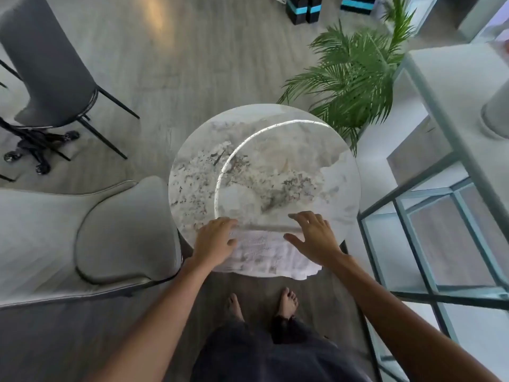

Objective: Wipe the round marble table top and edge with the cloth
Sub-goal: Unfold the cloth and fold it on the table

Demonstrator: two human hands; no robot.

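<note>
A round marble table (261, 166) with grey veining stands in front of me, a bright arc of reflected light curving across its top. A white cloth (264, 255) lies spread flat over the table's near edge, its lower hem hanging a little past the rim. My left hand (214, 241) rests palm down on the cloth's left end, fingers loosely curled. My right hand (314, 238) presses flat on the cloth's right end with the fingers spread, their tips reaching the bare marble.
A light grey armchair (110, 232) touches the table on the left. A potted palm (355, 75) stands behind the table to the right. A glass-and-metal shelf unit (440, 216) fills the right side. A grey chair (52, 78) stands far left. My bare feet (261, 301) are under the table's near edge.
</note>
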